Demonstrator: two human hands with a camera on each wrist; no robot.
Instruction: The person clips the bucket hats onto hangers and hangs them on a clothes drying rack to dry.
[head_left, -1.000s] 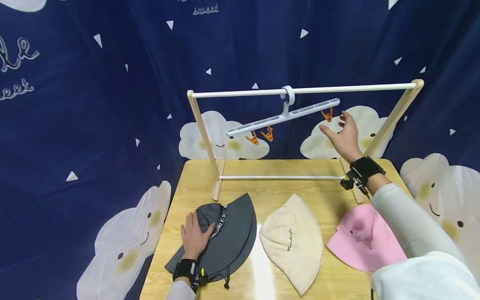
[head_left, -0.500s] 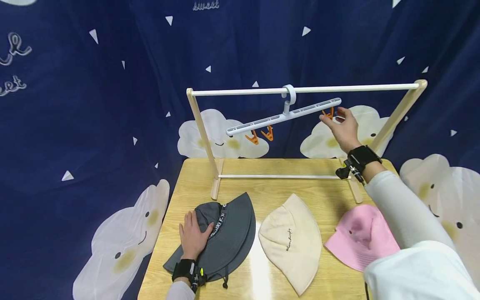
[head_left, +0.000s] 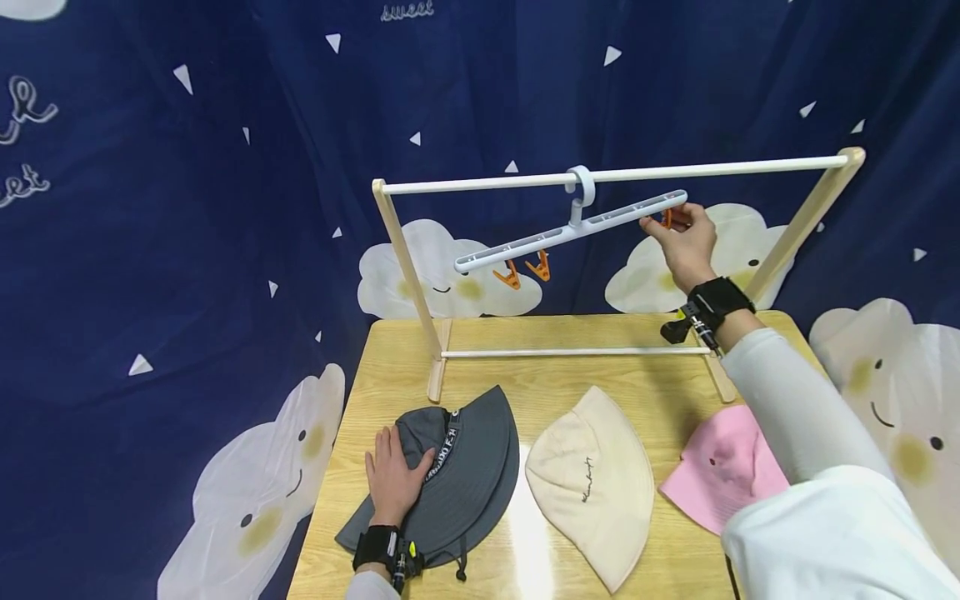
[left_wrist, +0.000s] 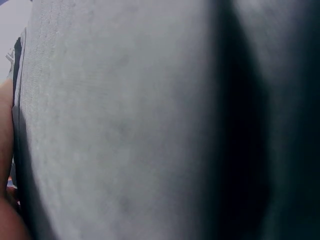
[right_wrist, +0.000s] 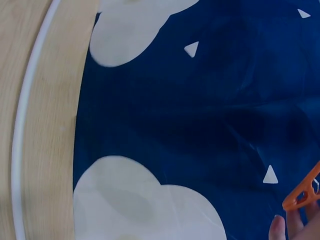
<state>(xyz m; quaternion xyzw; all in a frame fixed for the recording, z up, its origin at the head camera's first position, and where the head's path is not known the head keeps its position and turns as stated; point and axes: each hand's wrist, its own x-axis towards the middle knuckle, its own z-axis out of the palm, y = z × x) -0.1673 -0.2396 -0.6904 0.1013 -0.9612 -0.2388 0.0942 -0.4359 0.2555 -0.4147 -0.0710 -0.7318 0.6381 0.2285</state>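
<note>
My left hand [head_left: 397, 479] rests with spread fingers on the crown of a dark grey bucket hat [head_left: 476, 467] lying on its side. In the left wrist view, blurred grey hat cloth [left_wrist: 115, 120] fills most of the picture. My right hand [head_left: 688, 242] is raised to the right end of a white hanger [head_left: 525, 246], thumb and fingers around an orange clip [head_left: 667, 218] there. The right wrist view catches this orange clip [right_wrist: 302, 194] at its edge, fingertips right below it. Two more orange clips [head_left: 538, 267] hang from the hanger's left half.
A wooden rack [head_left: 408, 267] with a white top rod [head_left: 480, 183] carries the hanger and stands on the table [head_left: 562, 329]. A cream bucket hat [head_left: 592, 492] lies in the middle, a pink one [head_left: 723, 467] at right, partly under my sleeve. A blue curtain [head_left: 225, 208] hangs behind.
My right hand has moved up and left to the orange clip at the hanger's right end, its thumb and fingers coming around it. The left hand stays on the grey hat.
</note>
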